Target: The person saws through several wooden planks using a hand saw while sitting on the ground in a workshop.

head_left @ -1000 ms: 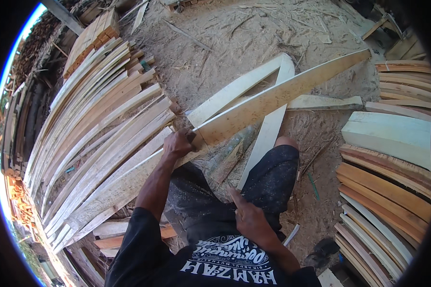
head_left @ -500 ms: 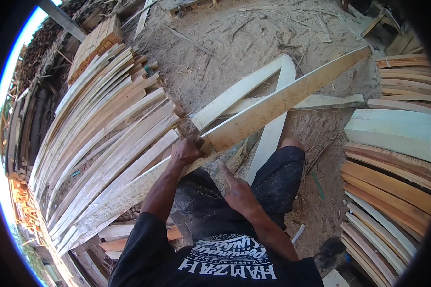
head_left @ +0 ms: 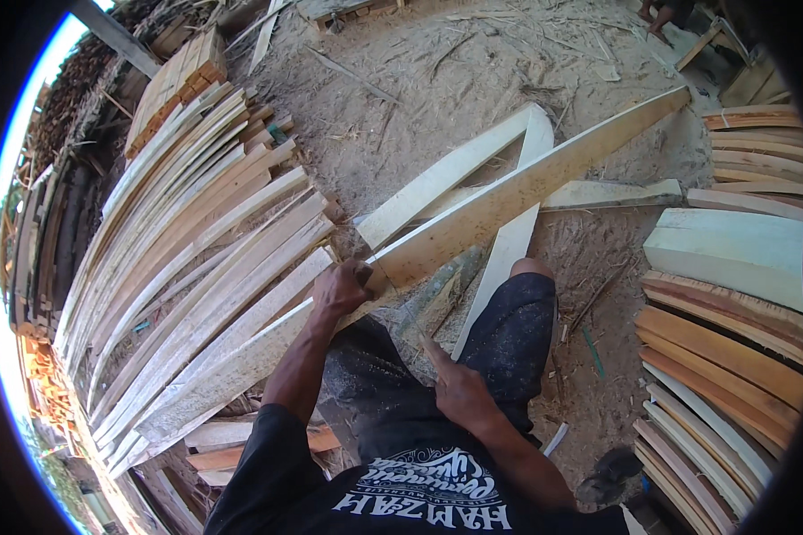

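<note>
While the left hand (head_left: 339, 290) clamps the long pale plank (head_left: 526, 185) slanting across the left leg (head_left: 361, 352), the right hand (head_left: 466, 397), closed round a wooden tool handle (head_left: 435, 355), has drawn back; reads as backstroke, blade indistinct.

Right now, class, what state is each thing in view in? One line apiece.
Left hand: closed over the long plank's edge.
Right hand: index finger extended; anything held is unclear.
Long plank: slanting, passing over pale boards.
Pale boards: lying crossed on the ground.
Curved boards at left: piled.
Boards at right: stacked.
Shorts: dusty.
Ground: littered.
</note>
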{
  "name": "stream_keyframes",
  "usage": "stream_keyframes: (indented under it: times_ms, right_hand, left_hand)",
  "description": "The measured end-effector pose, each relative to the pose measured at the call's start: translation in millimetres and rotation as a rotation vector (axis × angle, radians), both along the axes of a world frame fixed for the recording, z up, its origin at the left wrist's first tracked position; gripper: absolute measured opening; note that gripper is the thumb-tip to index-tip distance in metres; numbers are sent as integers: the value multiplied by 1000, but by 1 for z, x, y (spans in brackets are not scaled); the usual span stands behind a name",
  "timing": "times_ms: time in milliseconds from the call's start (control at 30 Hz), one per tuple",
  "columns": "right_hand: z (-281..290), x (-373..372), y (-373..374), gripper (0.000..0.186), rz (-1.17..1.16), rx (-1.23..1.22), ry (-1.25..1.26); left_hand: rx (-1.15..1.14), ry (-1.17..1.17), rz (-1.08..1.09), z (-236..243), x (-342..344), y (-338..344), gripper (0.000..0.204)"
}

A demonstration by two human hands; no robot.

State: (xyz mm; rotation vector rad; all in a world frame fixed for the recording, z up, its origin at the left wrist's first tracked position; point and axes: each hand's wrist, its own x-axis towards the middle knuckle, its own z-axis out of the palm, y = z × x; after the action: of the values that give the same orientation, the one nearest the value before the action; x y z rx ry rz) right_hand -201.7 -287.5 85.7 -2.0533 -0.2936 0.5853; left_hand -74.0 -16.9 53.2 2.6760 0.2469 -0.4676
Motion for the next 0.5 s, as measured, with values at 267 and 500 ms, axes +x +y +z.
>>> stream_keyframes:
  times_ms: [267, 500]
  right_hand:
    - [27, -26, -2, 76, 19, -28, 27]
    - [23, -53, -27, 74, -75, 79, -117]
  left_hand:
    - [17, -3, 40, -1, 4, 4, 59]
    - [-16, 6, 40, 3, 0, -1, 59]
